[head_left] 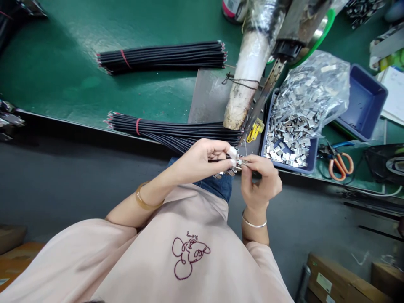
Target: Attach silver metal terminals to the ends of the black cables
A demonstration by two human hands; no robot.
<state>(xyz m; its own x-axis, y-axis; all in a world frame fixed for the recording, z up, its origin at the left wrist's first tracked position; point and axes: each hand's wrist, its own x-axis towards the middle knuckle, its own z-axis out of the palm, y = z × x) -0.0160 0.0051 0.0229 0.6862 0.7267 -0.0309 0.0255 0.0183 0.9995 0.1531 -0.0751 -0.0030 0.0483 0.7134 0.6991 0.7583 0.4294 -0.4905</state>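
My left hand [202, 162] is closed in a pinch on a thin black cable, near the table's front edge. White tape wraps the tips of its thumb and a finger. At the cable's end, my right hand [260, 179] pinches a small metal connector [240, 161], its fingertips almost meeting those of the left. Several metal pieces [229, 172] show just below the left hand. Behind the hands lies a bundle of black cables [176, 131] with a red band. The fingers hide most of the held cable.
A second cable bundle [170, 58] lies farther back. A whitish tube [243, 84] and a metal bar [268, 88] reach down close behind my hands. To the right are a blue tray [312, 162] of metal connectors, orange-handled pliers [341, 166] and yellow pieces [255, 130].
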